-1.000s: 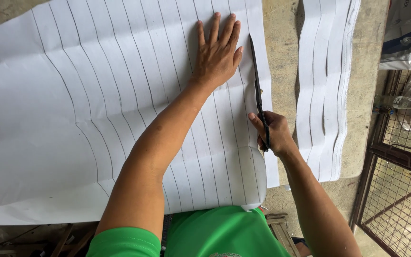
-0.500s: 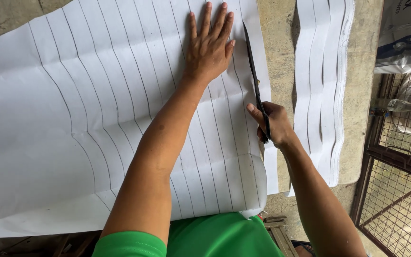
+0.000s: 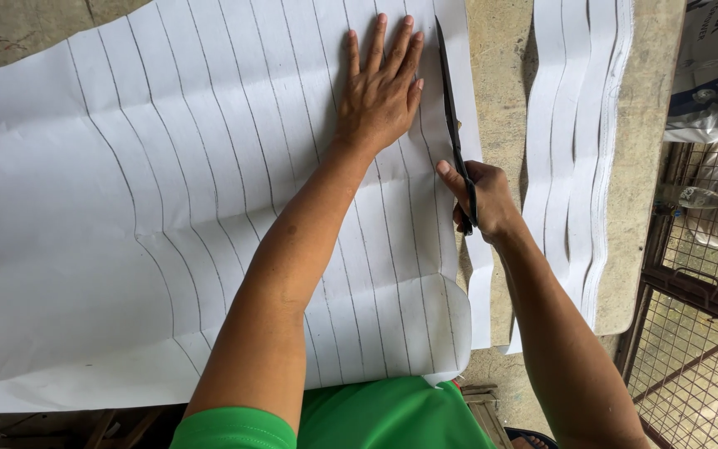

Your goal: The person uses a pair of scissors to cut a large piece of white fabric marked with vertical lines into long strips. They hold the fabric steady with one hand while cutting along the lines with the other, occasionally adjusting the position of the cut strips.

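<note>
**One sheet, one pair of scissors, two hands at work**

Head view: One large white sheet of paper (image 3: 168, 208), ruled with long dark wavy lines, lies spread over a grey concrete tabletop (image 3: 500, 75) and fills the picture from 9 o'clock to past the centre. Its near edge hangs towards the person's green shirt (image 3: 392, 416) at 6 o'clock.

The left hand (image 3: 380, 91) lies flat on the sheet at about 12 o'clock, palm down, its five fingers stretched out and slightly apart, gripping nothing, only pressing the paper to the tabletop.

Just to the right of it, at about 1 o'clock, the one pair of black scissors (image 3: 452, 116) points away from the person, the long blades lying along a ruled line near the sheet's right edge. The blades look nearly closed; how far they part cannot be told. The right hand (image 3: 479, 199) sits just right of centre, fingers curled tight through and around the scissors' handles, thumb reaching up along them.

To the right of the blades a narrow band of the sheet runs down towards 5 o'clock, already parted from the rest along its lower stretch.

At 2 to 3 o'clock, well apart from the hands, one stack of cut white strips (image 3: 579, 141) lies on the tabletop, wavy edges lined up; the number of strips cannot be counted.

At the right edge stand a wire cage (image 3: 691, 349), one clear bottle (image 3: 708, 199) lying on its side, and one white sack (image 3: 716, 75) at the upper corner.
</note>
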